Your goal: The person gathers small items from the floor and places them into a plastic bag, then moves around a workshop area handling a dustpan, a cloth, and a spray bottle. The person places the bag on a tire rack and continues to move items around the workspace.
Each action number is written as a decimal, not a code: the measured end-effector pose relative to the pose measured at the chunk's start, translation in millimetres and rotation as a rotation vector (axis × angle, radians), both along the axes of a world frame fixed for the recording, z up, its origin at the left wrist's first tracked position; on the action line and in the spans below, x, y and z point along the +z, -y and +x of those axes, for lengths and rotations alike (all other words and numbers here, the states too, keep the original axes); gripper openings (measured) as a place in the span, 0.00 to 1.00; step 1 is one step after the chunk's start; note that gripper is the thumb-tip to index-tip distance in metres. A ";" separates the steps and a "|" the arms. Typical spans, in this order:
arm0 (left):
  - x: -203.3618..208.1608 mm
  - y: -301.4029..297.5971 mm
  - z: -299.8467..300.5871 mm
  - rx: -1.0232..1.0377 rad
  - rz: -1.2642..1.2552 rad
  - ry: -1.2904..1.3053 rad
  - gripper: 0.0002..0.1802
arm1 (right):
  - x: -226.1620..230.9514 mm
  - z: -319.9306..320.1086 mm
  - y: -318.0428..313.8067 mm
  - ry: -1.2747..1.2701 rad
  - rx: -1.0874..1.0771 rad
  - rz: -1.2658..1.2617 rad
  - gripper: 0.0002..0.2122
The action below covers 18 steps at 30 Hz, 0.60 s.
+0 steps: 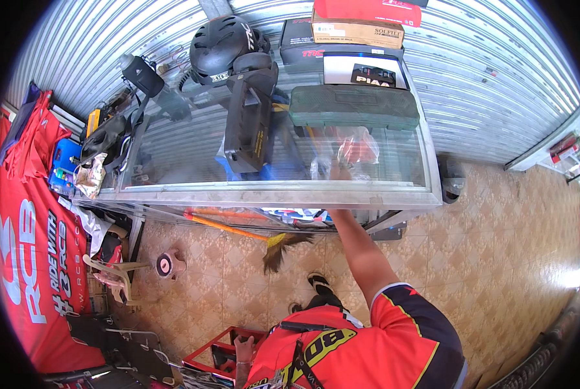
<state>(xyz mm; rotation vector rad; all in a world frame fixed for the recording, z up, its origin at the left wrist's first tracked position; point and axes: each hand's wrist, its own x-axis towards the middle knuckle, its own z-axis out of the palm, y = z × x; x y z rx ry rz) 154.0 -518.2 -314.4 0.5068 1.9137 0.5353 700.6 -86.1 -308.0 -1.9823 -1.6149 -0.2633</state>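
My right arm stretches forward past the front metal edge of a glass display case (270, 194). Through the glass, my right hand (340, 170) shows at a clear plastic bag (360, 148) with something red in it; its fingers look closed on the bag, though reflections blur them. Low in the view, close to my body, my left hand (243, 350) is at the side of a red tray (202, 353) with dark things inside. The left fingers are small and partly hidden, so their grip cannot be made out.
On the case stand a black helmet (219, 48), a long black device (248, 129), a dark green case (355, 107) and stacked boxes (358, 32). A yellow-handled broom (238, 230) lies below the front edge. A plastic chair (128, 279) and small stool (170, 264) stand left.
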 end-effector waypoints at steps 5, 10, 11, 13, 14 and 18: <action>11.1 -20.8 20.8 0.042 0.054 0.058 0.38 | -31.4 14.5 33.9 0.059 0.043 0.066 0.16; 11.2 -8.6 25.9 -0.064 0.048 -0.038 0.38 | 39.3 -8.6 94.5 -0.523 0.129 0.020 0.17; 7.6 -6.6 25.0 -0.064 0.009 -0.070 0.38 | 54.0 -28.3 107.4 -0.705 0.137 -0.142 0.18; -2.8 -6.0 21.3 -0.012 0.017 -0.010 0.37 | 76.1 -72.2 131.5 -0.941 0.206 -0.360 0.19; -7.6 -1.8 22.0 0.037 -0.028 -0.005 0.37 | 81.9 -97.0 143.5 -1.012 0.327 -0.343 0.20; -18.3 -6.4 21.9 -0.006 0.059 -0.053 0.36 | 83.6 -194.1 171.8 -0.933 0.628 -0.814 0.16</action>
